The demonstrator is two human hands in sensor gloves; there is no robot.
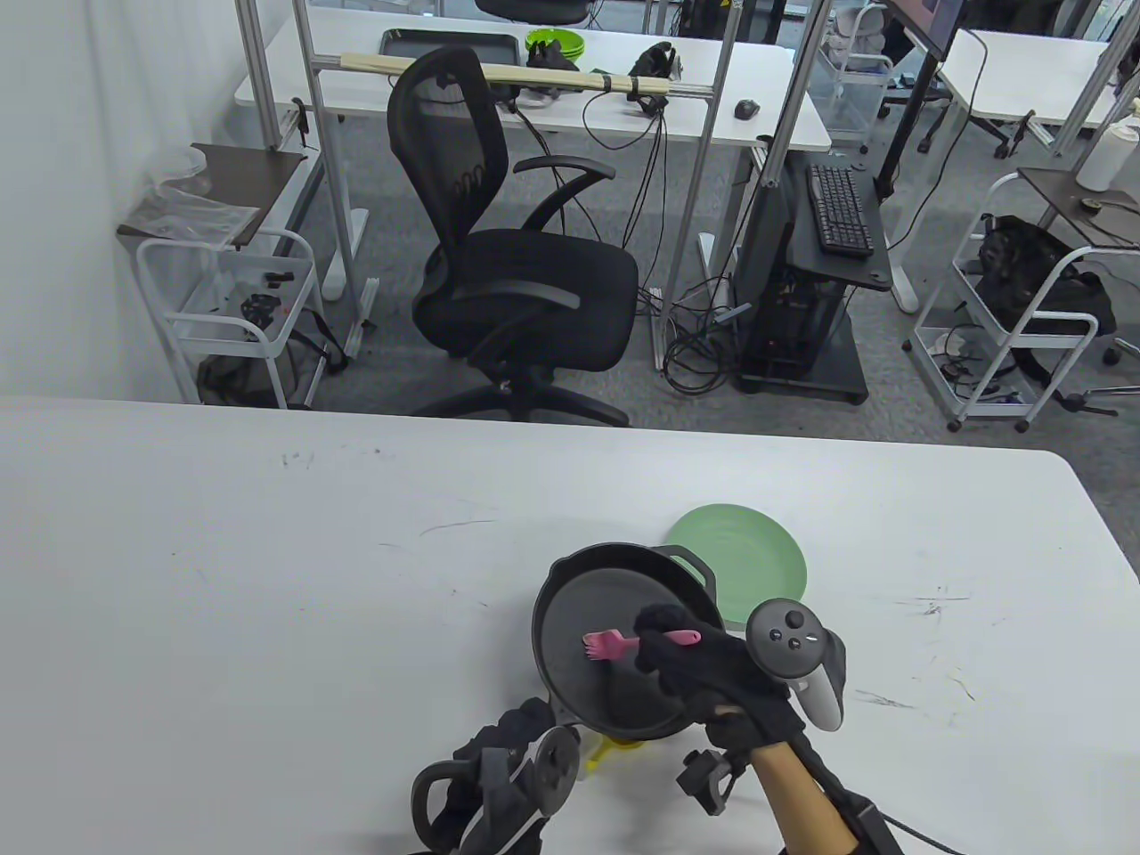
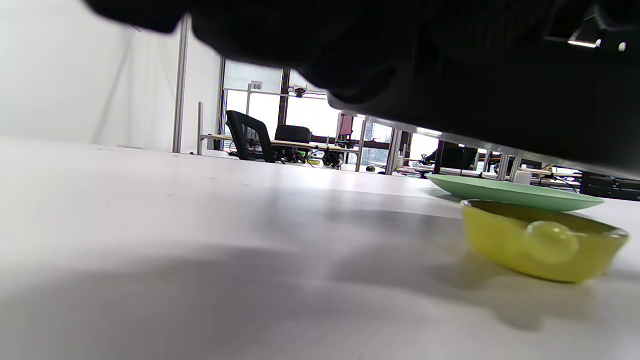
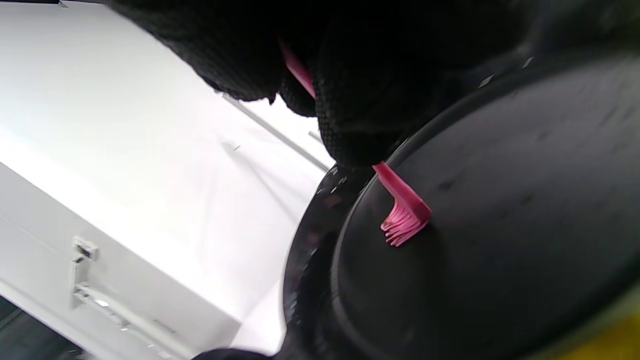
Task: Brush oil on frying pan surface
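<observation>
At the left, near the bottom edge of the table view, the left hand [image 1: 499, 766] sits by the frying pan's [image 1: 623, 655] handle end. Its fingers are hidden under the tracker, so whether its grip is closed on the handle I cannot tell. From the left wrist view the pan appears raised off the white tabletop [image 1: 267, 579], with a yellow bowl [image 2: 542, 247] standing beneath its near edge.

Moving right, the pink brush [image 1: 610, 643] has its bristles on the pan's dark floor, left of centre. The right hand [image 1: 690, 663] pinches the brush handle, fingers curled round it. Beyond the pan lies a green plate [image 1: 757, 557].

The risk, as I judge it: if the pan is only lightly supported, pressing down with the brush could tip it onto the yellow bowl and spill what it holds.
</observation>
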